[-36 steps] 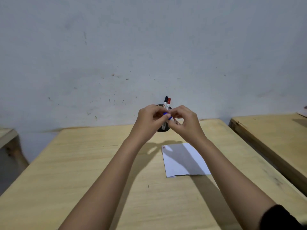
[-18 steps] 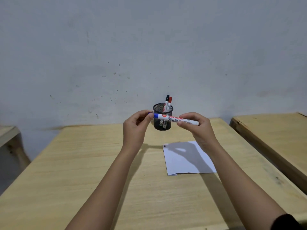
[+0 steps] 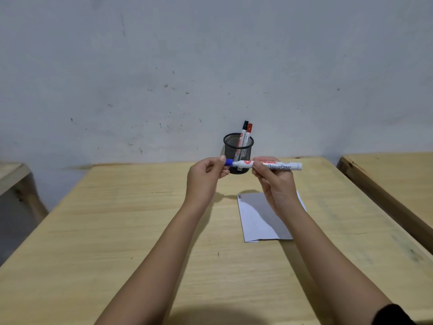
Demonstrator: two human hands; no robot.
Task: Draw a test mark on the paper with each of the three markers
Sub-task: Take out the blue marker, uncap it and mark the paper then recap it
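Note:
I hold a white marker with a blue cap (image 3: 269, 165) level above the table. My right hand (image 3: 276, 184) grips its barrel. My left hand (image 3: 206, 178) pinches the blue cap at the marker's left end. Behind it stands a black mesh pen cup (image 3: 237, 152) holding a black-capped marker (image 3: 244, 131) and a red-capped marker (image 3: 248, 134). A white sheet of paper (image 3: 257, 219) lies on the table under my right forearm, with small marks at its top left corner.
The wooden table (image 3: 117, 231) ends against a grey wall just behind the cup. Another wooden table (image 3: 393, 174) stands to the right across a narrow gap. A third table's corner (image 3: 11, 174) shows at the far left.
My hands have drawn apart and come nearer, turning the blue marker level in front of the cup. The view has tilted slightly.

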